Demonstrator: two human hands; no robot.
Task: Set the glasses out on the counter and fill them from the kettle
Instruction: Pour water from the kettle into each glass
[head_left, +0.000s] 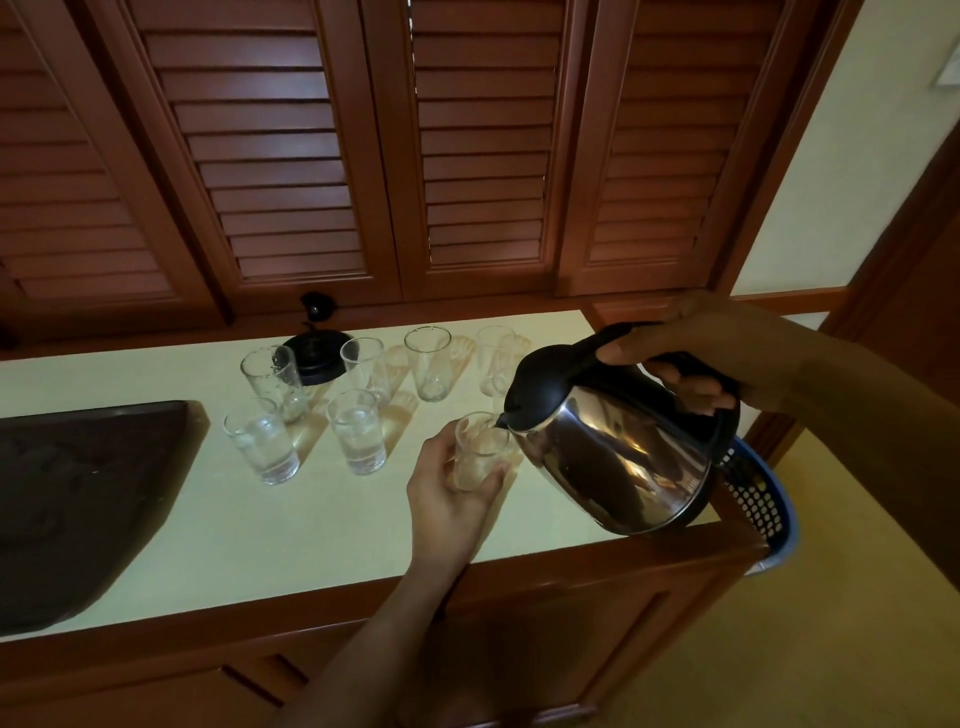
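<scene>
So the kettle (618, 447) is the anchor here; shiny steel body, black lid and handle, tipped over with its spout pointing left and down; the right hand (701, 348) has its fingers wrapped tight around the black handle on top, holding it up over the right end of the counter (291, 530). Just left of the spout, the left hand (447, 483) is curled around a glass (480, 449), fingers closed on its lower half, rim sitting right under the spout; can't tell if water is actually coming out or how much is in it.

Further left of the kettle two glasses stand side by side in a front row, one near (358, 431) and one farther (262, 441), both look filled with water. Behind those, a back row: a glass on the far left (275, 382), the next one (366, 371), then another (428, 364), these look empty; a last one (496, 358) stands just behind the kettle's lid, partly hidden. The black kettle base (314, 358) sits behind that back row. Way off to the left there's a dark tray (78, 493) lying flat on the counter; tucked just behind the kettle's bottom right is a blue basket (763, 499) beside the counter's end. Brown slatted shutters (363, 156) run along the back.
</scene>
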